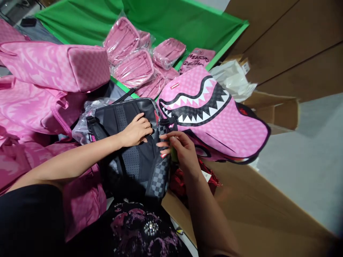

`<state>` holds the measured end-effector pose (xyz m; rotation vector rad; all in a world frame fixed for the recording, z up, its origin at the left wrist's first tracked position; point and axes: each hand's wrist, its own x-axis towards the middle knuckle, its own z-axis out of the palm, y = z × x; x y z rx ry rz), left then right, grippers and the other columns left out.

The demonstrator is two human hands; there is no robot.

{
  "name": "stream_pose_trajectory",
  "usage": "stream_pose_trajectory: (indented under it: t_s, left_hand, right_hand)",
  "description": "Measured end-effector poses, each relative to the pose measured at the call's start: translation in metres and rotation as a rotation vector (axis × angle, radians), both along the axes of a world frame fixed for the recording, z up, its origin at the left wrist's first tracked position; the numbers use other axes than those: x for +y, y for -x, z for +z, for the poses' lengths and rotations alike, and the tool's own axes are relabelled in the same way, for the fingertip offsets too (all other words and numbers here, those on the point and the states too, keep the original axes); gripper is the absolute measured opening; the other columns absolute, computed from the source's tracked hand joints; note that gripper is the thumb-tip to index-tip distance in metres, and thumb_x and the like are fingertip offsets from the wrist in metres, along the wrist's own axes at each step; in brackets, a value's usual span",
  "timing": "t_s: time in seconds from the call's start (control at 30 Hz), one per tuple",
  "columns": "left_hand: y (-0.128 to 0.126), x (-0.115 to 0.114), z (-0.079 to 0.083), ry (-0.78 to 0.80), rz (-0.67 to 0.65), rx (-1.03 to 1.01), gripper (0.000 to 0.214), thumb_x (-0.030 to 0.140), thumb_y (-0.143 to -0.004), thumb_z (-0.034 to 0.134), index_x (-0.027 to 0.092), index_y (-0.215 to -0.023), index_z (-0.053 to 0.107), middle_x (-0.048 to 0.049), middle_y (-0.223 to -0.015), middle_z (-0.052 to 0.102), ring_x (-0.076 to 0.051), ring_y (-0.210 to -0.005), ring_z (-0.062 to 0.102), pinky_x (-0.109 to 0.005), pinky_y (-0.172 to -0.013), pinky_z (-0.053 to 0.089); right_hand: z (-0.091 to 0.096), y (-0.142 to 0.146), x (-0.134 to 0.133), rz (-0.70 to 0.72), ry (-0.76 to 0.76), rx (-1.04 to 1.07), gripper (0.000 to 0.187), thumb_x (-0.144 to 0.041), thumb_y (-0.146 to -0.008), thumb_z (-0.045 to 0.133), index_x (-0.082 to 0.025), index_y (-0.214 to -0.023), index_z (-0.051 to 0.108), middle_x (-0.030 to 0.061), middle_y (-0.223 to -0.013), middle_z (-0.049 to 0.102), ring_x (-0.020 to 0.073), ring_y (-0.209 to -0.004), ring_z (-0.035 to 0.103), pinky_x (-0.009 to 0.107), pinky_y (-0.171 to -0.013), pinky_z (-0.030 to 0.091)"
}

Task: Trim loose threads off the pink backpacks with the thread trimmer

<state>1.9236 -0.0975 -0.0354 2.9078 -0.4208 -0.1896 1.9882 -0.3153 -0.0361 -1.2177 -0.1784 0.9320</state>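
A: Bag (136, 160)?
B: Just short of green sheet's (83, 25) near edge, long axis toward it.
A: Hands?
B: Left hand (136, 131) spread atop bag; right hand (184, 151) beside, curled, pinch unclear.

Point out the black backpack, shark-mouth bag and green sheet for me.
Black backpack (134, 159), head view: back panel.
Shark-mouth bag (219, 125), head view: pink below its teeth.
Green sheet (166, 23), head view: bare stretch.

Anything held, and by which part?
Left hand lies on the back panel of the black backpack, not visibly gripping. Right hand is by its checkered side; whether it grips anything can't be told.
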Motion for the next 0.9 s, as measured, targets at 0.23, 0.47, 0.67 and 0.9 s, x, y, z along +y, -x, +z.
stream_pose_trajectory:
  t_s: [0.23,0.47,0.67,0.9]
  left_hand:
    - [0.005,-0.007,0.004,-0.015,0.046,0.013,0.027,0.038,-0.081,0.073,0.018,-0.1,0.069,-0.0071,-0.099,0.066,-0.028,-0.114,0.051,-0.061,-0.118,0.021]
    - [0.047,-0.015,-0.034,0.006,0.127,-0.281,0.027,0.042,-0.098,0.05,0.019,-0.102,0.065,-0.0059,-0.105,0.069,-0.022,-0.121,0.053,-0.053,-0.123,0.016]
    - [0.05,-0.013,-0.05,-0.006,0.103,-0.341,0.026,0.042,-0.099,0.05,0.021,-0.102,0.066,-0.0042,-0.103,0.071,-0.02,-0.121,0.056,-0.05,-0.124,0.016]
    - [0.049,-0.011,-0.056,0.037,0.116,-0.257,0.031,0.044,-0.101,0.045,0.021,-0.104,0.066,-0.0039,-0.105,0.071,-0.02,-0.121,0.057,-0.052,-0.124,0.014]
  right_hand:
    - [-0.014,-0.009,-0.008,0.016,-0.149,0.186,0.05,-0.05,-0.079,0.066,-0.022,-0.12,0.056,0.0088,-0.1,0.076,0.028,-0.098,0.073,0.049,-0.089,0.057]
    - [-0.021,-0.001,0.007,0.001,0.064,0.024,0.051,-0.068,-0.086,0.055,-0.02,-0.102,0.057,-0.0013,-0.06,0.064,0.0152,-0.044,0.061,0.026,-0.045,0.05]
    - [-0.026,0.004,0.02,-0.074,0.312,-0.375,0.031,-0.049,-0.083,0.064,-0.019,-0.085,0.062,-0.0043,-0.053,0.055,0.0111,-0.044,0.052,0.022,-0.043,0.044]
    - [-0.039,-0.005,0.024,0.25,0.291,-0.476,0.028,-0.045,-0.089,0.059,-0.019,-0.09,0.067,0.0005,-0.064,0.07,0.0112,-0.039,0.055,0.021,-0.042,0.042]
